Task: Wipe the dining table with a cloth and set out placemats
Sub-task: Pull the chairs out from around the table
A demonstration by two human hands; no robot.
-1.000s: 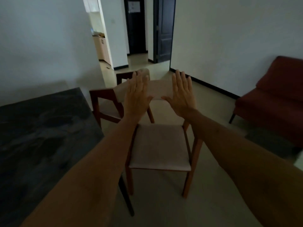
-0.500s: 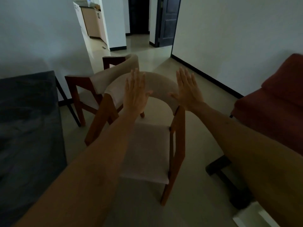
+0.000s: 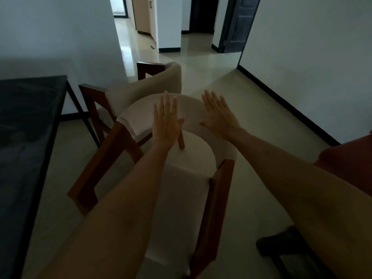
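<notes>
The dark dining table (image 3: 26, 125) fills the left edge of the head view, its top bare. No cloth or placemat shows. My left hand (image 3: 166, 119) and my right hand (image 3: 218, 115) are stretched out in front of me, backs up, fingers straight and spread, holding nothing. Both hover over the curved beige backrest of the near wooden chair (image 3: 223, 190), which stands to the right of the table. I cannot tell whether either palm touches the backrest.
A second beige-backed wooden chair (image 3: 141, 91) stands just beyond the near one, by the table's far corner. A red sofa (image 3: 350, 158) sits at the right edge, a dark leg (image 3: 281, 244) below it. Pale floor leads to a hallway with a dark door (image 3: 239, 23).
My view has swung right and come closer, so the table has slid to the left edge and the near chair now lies under my arms. Both hands stay flat and empty.
</notes>
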